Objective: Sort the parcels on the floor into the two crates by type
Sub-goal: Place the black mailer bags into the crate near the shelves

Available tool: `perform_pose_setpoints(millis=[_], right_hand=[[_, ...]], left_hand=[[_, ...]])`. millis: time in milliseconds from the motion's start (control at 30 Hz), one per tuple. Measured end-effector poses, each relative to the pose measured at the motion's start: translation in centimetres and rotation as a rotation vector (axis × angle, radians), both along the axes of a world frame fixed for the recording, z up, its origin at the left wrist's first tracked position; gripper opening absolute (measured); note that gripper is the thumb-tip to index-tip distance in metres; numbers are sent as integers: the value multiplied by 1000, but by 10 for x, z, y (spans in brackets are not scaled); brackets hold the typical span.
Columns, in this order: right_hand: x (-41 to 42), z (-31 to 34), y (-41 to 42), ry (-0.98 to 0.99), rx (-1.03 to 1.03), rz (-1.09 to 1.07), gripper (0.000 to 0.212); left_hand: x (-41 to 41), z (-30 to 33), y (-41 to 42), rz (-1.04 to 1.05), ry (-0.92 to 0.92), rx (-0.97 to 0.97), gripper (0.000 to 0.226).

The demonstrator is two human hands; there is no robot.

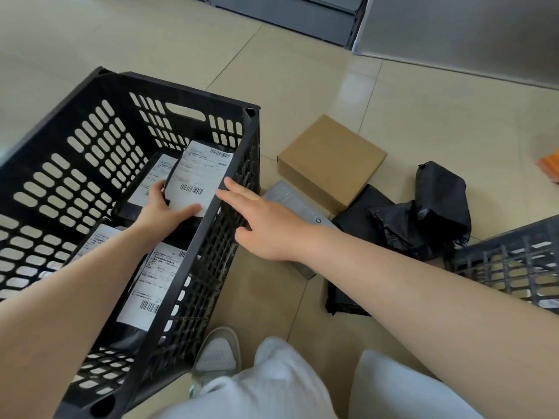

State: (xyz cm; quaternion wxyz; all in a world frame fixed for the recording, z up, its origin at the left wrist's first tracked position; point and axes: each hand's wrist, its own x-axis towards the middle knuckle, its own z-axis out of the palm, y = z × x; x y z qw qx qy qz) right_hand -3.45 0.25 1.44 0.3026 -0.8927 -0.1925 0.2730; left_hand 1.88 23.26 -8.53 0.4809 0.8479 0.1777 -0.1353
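A black perforated crate (90, 140) stands at the left and holds several black mailer bags with white shipping labels. My left hand (163, 207) is inside it, gripping the topmost labelled parcel (196, 179), which leans against the crate's right wall. My right hand (266, 219) hovers with its fingers apart just outside that wall, holding nothing. To the right, on the floor, lie a brown cardboard box (329, 161), a grey flat parcel (290, 201) partly under my right hand, and crumpled black bags (423, 219). A second dark crate (511, 261) shows at the right edge.
The floor is beige tile. Grey cabinets (302, 16) and a metal panel (469, 34) run along the far side. An orange object (550, 167) peeks in at the right edge. My white-trousered knees and one shoe (217, 352) are at the bottom.
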Motion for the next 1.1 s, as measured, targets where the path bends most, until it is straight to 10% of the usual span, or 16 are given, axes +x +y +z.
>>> perform_pose_setpoints(millis=[267, 767, 1100], right_hand=[[0, -3, 0, -3, -2, -8, 76], [-2, -4, -10, -91, 91, -28, 70], [8, 0, -57, -31, -24, -179, 68]], left_hand=[[-3, -3, -21, -381, -94, 459, 66], [0, 19, -39, -426, 107, 652, 61], [6, 97, -69, -67, -88, 85, 47]])
